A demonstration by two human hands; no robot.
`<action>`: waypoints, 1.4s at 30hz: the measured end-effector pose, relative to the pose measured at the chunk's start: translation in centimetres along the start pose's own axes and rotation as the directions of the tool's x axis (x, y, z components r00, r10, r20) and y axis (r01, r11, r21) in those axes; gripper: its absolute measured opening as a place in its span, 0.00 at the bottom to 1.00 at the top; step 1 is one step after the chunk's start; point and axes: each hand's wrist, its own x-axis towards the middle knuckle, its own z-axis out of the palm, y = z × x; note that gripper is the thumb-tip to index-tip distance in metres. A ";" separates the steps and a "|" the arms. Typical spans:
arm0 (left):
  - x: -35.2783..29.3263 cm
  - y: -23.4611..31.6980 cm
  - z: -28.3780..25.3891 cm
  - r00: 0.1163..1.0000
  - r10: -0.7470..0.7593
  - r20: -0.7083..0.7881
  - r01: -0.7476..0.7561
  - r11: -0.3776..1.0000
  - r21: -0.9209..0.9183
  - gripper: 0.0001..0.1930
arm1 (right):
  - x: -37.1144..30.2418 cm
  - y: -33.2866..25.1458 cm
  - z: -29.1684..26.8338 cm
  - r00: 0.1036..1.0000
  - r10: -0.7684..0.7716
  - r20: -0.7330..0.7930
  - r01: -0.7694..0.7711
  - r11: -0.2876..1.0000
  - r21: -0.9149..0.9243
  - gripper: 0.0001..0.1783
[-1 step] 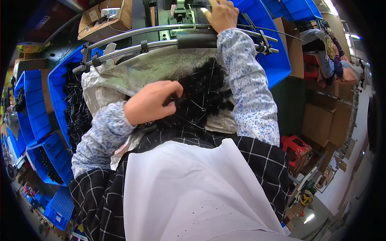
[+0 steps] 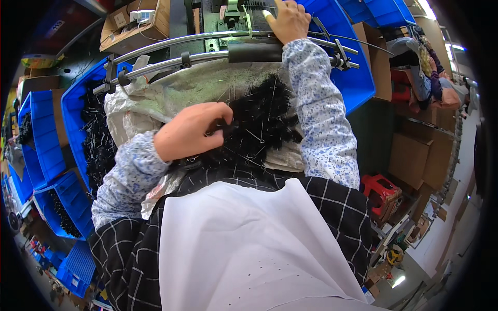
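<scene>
My left hand is over my lap, its fingers curled and the thumb below. Black bristles fill the grip, seemingly a wire-handled brush. Beneath and beside it lies a heap of black bristle brushes with thin looped wire ends, on a pale dusty cloth. My right hand reaches forward to the machine, fingers bent, a pale yellow cover on the thumb. Close to that thumb sits a dark coiled, spring-like piece. What the right fingers grip is hidden at the top edge.
Curved metal rails with a black sleeve cross in front of the machine. A blue bin of black brushes stands left; another blue bin is right. A cardboard box lies far left, a red stool right. Another person is far right.
My left hand has shifted slightly left over the brushes. The right hand has moved a little to the right at the machine.
</scene>
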 end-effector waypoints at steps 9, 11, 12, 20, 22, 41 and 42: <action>-1.0 0.6 -3.2 0.980 -0.030 -0.197 0.016 0.997 -0.073 0.13 | -0.4 -1.3 2.9 0.998 0.063 -0.018 -0.060 0.987 0.146 0.16; -1.0 0.5 -3.5 0.979 -0.038 -0.199 0.023 0.997 -0.075 0.13 | -0.4 -2.3 3.2 0.998 0.062 -0.008 -0.060 0.988 0.145 0.16; -1.1 0.5 -3.6 0.979 -0.046 -0.199 0.031 0.997 -0.078 0.13 | -0.4 -3.1 3.3 0.998 0.033 -0.057 -0.023 0.986 0.163 0.14; -0.9 0.6 -3.8 0.977 -0.054 -0.206 0.043 0.997 -0.060 0.13 | -0.1 -5.5 3.2 0.999 -0.032 -0.036 0.035 0.997 0.075 0.11; -0.8 0.7 -4.3 0.980 -0.046 -0.195 0.036 0.998 -0.055 0.14 | -0.2 -3.8 2.1 1.000 -0.008 -0.029 0.010 0.997 0.079 0.12; 1.1 -1.0 -3.7 0.994 0.030 -0.102 -0.039 0.995 -0.093 0.14 | 2.5 9.7 -4.6 0.999 0.023 -0.037 -0.026 0.996 -0.086 0.14; 1.2 -1.2 -3.3 0.992 0.013 -0.125 -0.026 0.995 -0.101 0.14 | 2.7 9.2 -4.1 0.965 0.036 -0.259 -0.078 0.985 -0.155 0.17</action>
